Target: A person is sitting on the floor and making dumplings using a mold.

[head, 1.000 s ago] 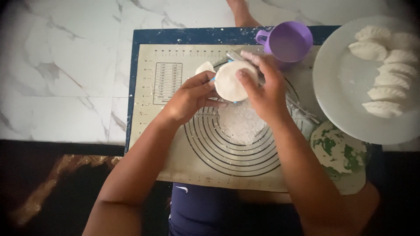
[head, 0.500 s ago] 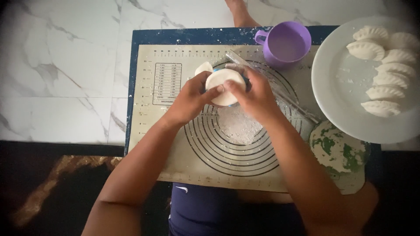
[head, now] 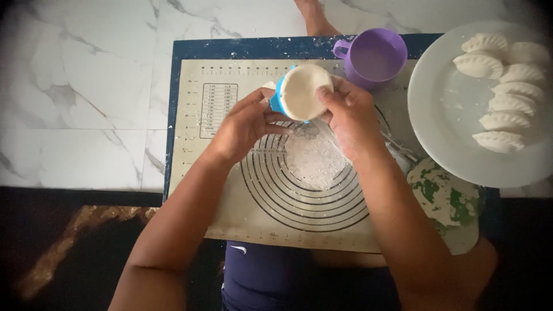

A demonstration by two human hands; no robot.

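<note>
A round blue dumpling mould (head: pixel 280 98) with a white disc of dough (head: pixel 303 91) laid over it is held above the baking mat (head: pixel 230 190). My left hand (head: pixel 245 124) grips the mould from the left and below. On the right side my right hand (head: pixel 350 115) presses its fingers on the dough's edge. Below the hands, a patch of loose flour (head: pixel 315 164) lies on the mat's ring markings.
A purple cup (head: pixel 373 56) stands at the mat's top right. To the right, a white plate (head: pixel 443 115) holds several folded dumplings (head: pixel 496 105). A bowl of white and green filling (head: pixel 446 198) sits near my right forearm. Marble floor surrounds the mat.
Both hands have lifted the mould and dough slightly up and toward the cup, and the blue mould now shows under the dough's left side.
</note>
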